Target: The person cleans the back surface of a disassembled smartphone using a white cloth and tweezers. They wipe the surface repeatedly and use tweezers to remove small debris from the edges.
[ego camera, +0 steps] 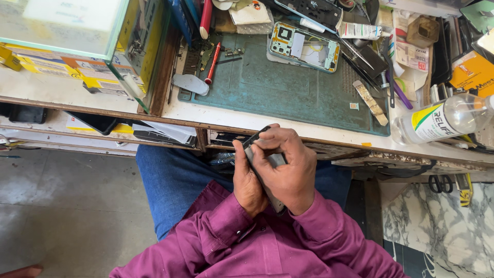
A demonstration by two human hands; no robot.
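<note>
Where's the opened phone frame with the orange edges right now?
In the head view, the opened phone frame lies at the far edge of the green work mat, right of the red screwdriver and left of a white tube.

glossy dark glass phone; worn matt rubber mat.

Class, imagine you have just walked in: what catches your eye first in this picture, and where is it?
First, the two hands, left hand and right hand, clasped around a slim dark flat phone panel over the lap at the bench edge. Behind them, an opened phone frame with orange edges lies on the worn teal work mat. A clear plastic bottle lies at the right.
</note>
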